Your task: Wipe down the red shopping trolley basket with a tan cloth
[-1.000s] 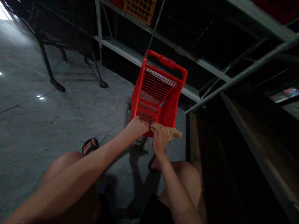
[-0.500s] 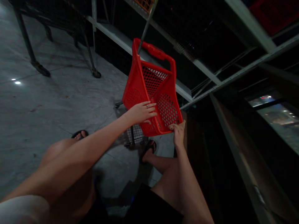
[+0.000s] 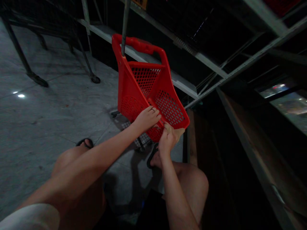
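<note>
In front of me stands a small red plastic shopping cart (image 3: 124, 84) with mesh-patterned sides, a loop handle at its far end and dark wheels below. My left hand (image 3: 147, 118), with a ring on one finger, is closed over the near-left part of the basket rim. Close beside it, my right hand (image 3: 167, 140) grips a tan cloth (image 3: 178, 133) against the near edge of the basket. Part of the cloth sticks out to the right of that hand. My fingers hide some of the near rim.
A grey metal pole (image 3: 125, 28) rises at the cart's far-left corner. Behind it run white metal shelf frames (image 3: 184, 88). A dark wheeled trolley (image 3: 30, 70) stands at the left on the grey floor (image 3: 64, 105). A wooden-edged structure (image 3: 249, 150) lies to the right.
My right hand has moved left along the near rim with the cloth, closer to my left hand. The left hand's fingers have curled more. The cart appears farther left and turned slightly in view.
</note>
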`<state>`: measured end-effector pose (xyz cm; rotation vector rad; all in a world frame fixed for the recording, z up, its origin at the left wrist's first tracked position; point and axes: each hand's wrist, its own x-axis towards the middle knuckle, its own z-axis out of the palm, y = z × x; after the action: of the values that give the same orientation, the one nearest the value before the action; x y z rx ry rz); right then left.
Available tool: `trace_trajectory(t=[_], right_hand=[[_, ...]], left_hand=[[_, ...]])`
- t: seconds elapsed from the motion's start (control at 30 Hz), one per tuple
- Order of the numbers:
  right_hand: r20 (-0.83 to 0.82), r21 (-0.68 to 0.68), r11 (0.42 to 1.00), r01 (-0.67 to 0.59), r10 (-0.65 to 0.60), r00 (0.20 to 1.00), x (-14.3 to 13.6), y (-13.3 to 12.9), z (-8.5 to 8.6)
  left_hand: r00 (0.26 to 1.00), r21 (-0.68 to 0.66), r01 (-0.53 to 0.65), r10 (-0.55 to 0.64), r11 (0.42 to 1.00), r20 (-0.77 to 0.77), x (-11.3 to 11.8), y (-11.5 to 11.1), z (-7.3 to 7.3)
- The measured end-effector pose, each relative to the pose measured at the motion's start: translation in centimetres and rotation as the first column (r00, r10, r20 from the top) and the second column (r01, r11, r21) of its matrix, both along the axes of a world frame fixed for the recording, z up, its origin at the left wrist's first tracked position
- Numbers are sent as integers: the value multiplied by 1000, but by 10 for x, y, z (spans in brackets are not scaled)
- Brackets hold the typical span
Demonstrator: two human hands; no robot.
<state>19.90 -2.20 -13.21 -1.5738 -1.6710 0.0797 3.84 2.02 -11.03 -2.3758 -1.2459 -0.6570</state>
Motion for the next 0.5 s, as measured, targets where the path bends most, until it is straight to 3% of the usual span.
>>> trace_trajectory(t=[0.13, 0.2, 0.27, 0.4, 0.5], right_hand=[[61, 25, 999, 35, -36, 997, 6, 1, -1], [112, 65, 998, 8, -15, 994, 24, 5, -6], [145, 80, 995, -52, 40, 989, 48, 13, -11], [127, 33, 980, -198, 193, 973, 98, 44, -11], [76, -7, 974, -228, 227, 971, 120, 68, -4]], left_hand=[[998, -25, 64, -63, 998, 26, 10, -12, 7], [996, -36, 88, -88, 995, 22, 1, -11, 14], [1000, -18, 9, -9, 1000, 28, -24, -7, 23], [971, 66, -232, 227, 971, 70, -101, 2, 40], [967, 112, -255, 250, 961, 54, -132, -2, 47]])
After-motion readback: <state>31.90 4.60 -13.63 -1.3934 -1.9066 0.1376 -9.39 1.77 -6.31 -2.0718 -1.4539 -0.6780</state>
